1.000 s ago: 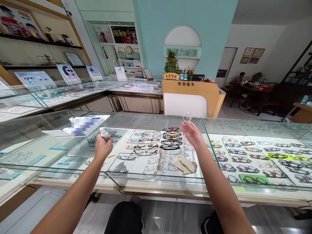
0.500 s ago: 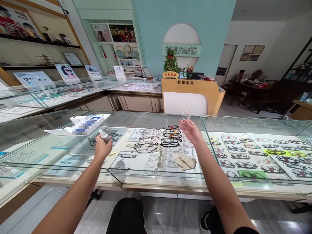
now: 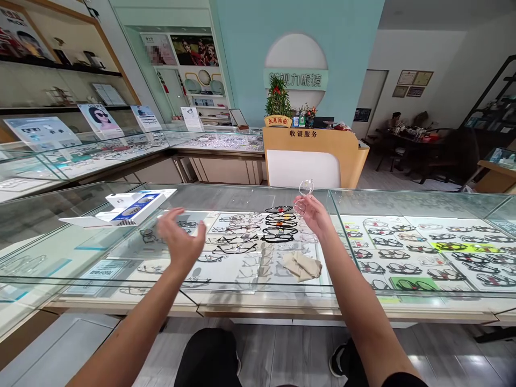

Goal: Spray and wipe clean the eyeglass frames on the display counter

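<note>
Between the fingers of my right hand (image 3: pixel 316 214) is a pair of clear-framed eyeglasses (image 3: pixel 306 187), held up above the glass counter. My left hand (image 3: pixel 183 239) is raised over the counter's left part, fingers apart and curved, with nothing visible in it. The small white bottle cannot be seen; my left hand may hide it. A beige cloth (image 3: pixel 302 266) lies crumpled on the glass below my right hand. Dark eyeglasses (image 3: pixel 279 231) sit in a column left of my right hand, beside several lighter frames (image 3: pixel 242 226).
An open white and blue box (image 3: pixel 139 208) rests on the counter beyond my left hand. The glass showcase (image 3: pixel 443 200) continues rightward with rows of eyeglasses inside. Behind it stands a wooden cashier desk (image 3: pixel 355 153). A person (image 3: pixel 394 121) sits far back at right.
My left hand has let go of the small white bottle, opened and moved right. My right hand keeps the clear eyeglasses nearly in place. The view has shifted slightly.
</note>
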Demonstrator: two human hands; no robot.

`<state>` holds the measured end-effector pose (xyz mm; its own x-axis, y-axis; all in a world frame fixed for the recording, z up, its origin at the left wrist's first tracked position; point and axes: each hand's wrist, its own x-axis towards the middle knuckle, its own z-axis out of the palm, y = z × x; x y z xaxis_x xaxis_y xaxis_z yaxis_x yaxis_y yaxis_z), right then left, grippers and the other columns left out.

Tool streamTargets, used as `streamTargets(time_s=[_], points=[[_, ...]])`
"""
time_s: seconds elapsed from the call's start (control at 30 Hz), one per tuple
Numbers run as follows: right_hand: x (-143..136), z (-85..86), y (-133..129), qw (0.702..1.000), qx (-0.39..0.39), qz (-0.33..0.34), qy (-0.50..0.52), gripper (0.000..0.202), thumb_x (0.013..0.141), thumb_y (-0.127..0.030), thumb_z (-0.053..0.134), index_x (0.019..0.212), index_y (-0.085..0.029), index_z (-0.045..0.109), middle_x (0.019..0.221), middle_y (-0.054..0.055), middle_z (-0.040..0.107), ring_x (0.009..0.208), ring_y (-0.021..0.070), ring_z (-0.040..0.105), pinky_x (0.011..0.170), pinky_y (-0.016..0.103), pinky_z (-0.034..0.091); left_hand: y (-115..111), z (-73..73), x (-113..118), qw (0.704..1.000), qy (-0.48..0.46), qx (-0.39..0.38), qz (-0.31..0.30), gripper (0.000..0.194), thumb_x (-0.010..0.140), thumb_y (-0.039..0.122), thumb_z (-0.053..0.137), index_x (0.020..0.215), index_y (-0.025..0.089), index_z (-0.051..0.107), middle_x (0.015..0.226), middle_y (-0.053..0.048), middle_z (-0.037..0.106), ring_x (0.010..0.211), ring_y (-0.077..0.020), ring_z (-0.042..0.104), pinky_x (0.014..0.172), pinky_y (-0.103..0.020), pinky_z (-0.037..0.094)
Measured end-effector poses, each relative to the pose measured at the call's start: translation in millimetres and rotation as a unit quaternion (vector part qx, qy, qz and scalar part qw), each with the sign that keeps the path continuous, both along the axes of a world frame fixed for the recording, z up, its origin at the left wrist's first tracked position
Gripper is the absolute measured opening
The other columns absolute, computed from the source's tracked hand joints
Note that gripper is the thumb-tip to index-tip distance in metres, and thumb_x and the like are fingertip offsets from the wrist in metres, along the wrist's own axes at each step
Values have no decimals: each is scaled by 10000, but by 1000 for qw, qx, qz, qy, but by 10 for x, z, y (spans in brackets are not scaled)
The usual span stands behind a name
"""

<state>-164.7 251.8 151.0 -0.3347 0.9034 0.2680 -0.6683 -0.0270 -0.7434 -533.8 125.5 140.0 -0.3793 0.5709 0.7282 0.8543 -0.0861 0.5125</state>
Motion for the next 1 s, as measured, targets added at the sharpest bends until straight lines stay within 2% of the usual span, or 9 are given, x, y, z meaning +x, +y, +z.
streamTargets(time_s=[0.07,0.13,0.17,0.3,0.43,0.63,0.77,0.9,1.0], points=[[3,-5,9,1000,-1,-3,2,225,824,-386,863,879,-265,682,1068,1,796,988,162,725,953,324,560,-1,93,429,984,92,35,-148,210,956,243,602,1159,192,583,1188,-127,673,1189,-314,618,1073,-495,455],[4,-8,15,1000,-1,-6,-1,229,822,-392,866,891,-270,686,1061,-7,799,988,159,727,946,323,563,21,117,884,923,191,-47,-331,133,1003,210,560,1102,236,644,1069,-55,735,1053,-243,670,973,-399,495],[4,-8,17,1000,0,-7,-2,234,820,-397,869,891,-272,685,1058,-10,799,990,160,727,944,325,564,36,104,1111,885,245,-86,-387,158,1021,199,536,1093,250,667,1075,-42,753,1039,-231,675,951,-384,488],[0,-1,23,1000,-2,-8,-2,243,819,-395,866,864,-267,664,1058,-3,798,997,168,728,946,330,564,115,-55,1886,775,372,-139,-493,150,1028,200,565,1102,221,694,1084,-67,771,1027,-237,682,900,-376,469],[7,8,35,1000,-6,0,14,227,827,-372,863,872,-257,673,1050,6,802,988,155,729,929,298,564,224,-184,2242,725,407,-143,-537,126,968,177,657,1077,226,698,1073,-65,774,1010,-234,690,846,-355,470],[11,42,34,1000,-14,0,25,211,835,-356,861,865,-253,680,1035,9,808,967,160,734,891,289,578,362,-265,2257,703,385,-158,-577,66,935,232,714,999,246,706,1023,-37,769,950,-214,687,811,-323,466],[9,53,30,1000,-11,-1,27,193,847,-343,851,871,-255,680,1040,13,808,966,163,735,895,295,582,324,-281,2216,734,324,-173,-571,98,974,197,578,987,207,675,1022,-69,747,936,-216,668,816,-326,456],[20,52,44,999,-16,-16,30,205,830,-346,863,870,-257,683,1031,14,811,948,161,735,869,290,583,336,-75,2014,794,71,-252,-549,173,996,314,479,1000,215,621,898,-19,673,789,-179,593,728,-303,431],[25,59,45,999,-19,-27,38,201,828,-348,863,870,-254,690,1024,13,808,928,158,733,849,285,581,515,143,1777,819,-179,-243,-488,227,964,412,485,893,220,582,793,12,594,730,-168,547,694,-289,427]])
